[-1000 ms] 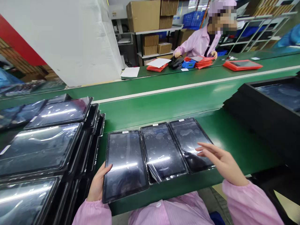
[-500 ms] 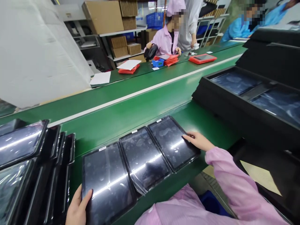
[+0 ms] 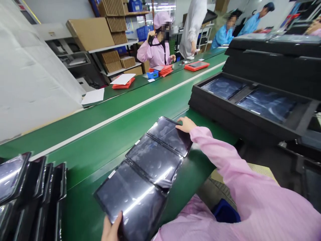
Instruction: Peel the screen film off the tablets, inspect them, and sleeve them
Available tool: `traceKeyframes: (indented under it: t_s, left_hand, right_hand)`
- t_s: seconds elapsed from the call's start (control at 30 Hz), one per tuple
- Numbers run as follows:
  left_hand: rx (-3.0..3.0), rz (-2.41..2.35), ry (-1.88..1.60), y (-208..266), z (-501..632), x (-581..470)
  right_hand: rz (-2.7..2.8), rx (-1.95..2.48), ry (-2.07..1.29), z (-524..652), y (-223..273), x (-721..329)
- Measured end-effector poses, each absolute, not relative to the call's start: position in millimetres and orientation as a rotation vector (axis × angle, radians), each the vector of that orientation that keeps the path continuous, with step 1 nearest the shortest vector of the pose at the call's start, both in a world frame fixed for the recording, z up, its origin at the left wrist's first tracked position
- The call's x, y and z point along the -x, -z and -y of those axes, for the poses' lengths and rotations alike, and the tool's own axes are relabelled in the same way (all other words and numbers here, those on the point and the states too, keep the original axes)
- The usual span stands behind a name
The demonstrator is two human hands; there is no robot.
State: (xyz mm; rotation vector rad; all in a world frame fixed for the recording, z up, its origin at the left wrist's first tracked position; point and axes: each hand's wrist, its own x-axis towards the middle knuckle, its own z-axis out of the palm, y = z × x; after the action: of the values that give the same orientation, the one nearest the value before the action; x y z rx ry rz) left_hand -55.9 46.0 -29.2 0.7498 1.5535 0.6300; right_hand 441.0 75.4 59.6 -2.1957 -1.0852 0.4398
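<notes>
Three glossy black tablets lie edge to edge in a slanting row between my hands, each under clear film and with a small white label. My left hand (image 3: 112, 229) grips the outer edge of the near tablet (image 3: 132, 197), thumb on its screen and fingers partly hidden. The middle tablet (image 3: 155, 160) is pressed between its two neighbours. At the other end my right hand (image 3: 187, 125) is closed on the outer edge of the far tablet (image 3: 169, 134). Whether the row is raised off the green work surface (image 3: 82, 201) I cannot tell.
Stacks of film-wrapped tablets (image 3: 32, 187) stand at the left. Black foam trays (image 3: 225, 110) holding tablets are piled on the right. Beyond the white strip lie red packs (image 3: 197, 66) and a blue box (image 3: 152, 74). Co-workers (image 3: 159, 47) are across the bench.
The row of tablets has turned, its far end swinging away from me with my right hand. My left hand has shifted right in view. The co-worker opposite has raised a hand.
</notes>
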Motion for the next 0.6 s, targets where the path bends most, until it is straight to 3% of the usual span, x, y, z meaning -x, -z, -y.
traceKeyframes:
  t_s: [0.2, 0.4, 0.47, 0.53, 0.6]
  left_hand:
    - [-0.628, -1.064, -0.417, 15.1, 16.0, -38.5]
    - [-1.222, -0.565, 0.478, -41.0, -20.3, -60.1]
    - [-1.515, -0.626, 0.297, -52.1, -58.4, -69.5]
    - [-1.616, -0.805, -0.129, -52.1, -98.9, -92.2]
    - [-1.523, -0.954, -0.524, -42.3, -133.2, -126.7]
  right_hand:
    - [0.996, 2.03, -0.15, -56.1, -76.6, -442.7]
    - [0.45, 1.934, -0.03, 113.8, -34.5, -380.7]
    - [0.224, 1.901, -0.057, 159.6, -10.1, -339.6]
    - [0.037, 1.83, -0.21, 183.5, 14.3, -292.9]
    - [-0.279, 1.432, -0.726, 185.4, 32.7, -248.5]
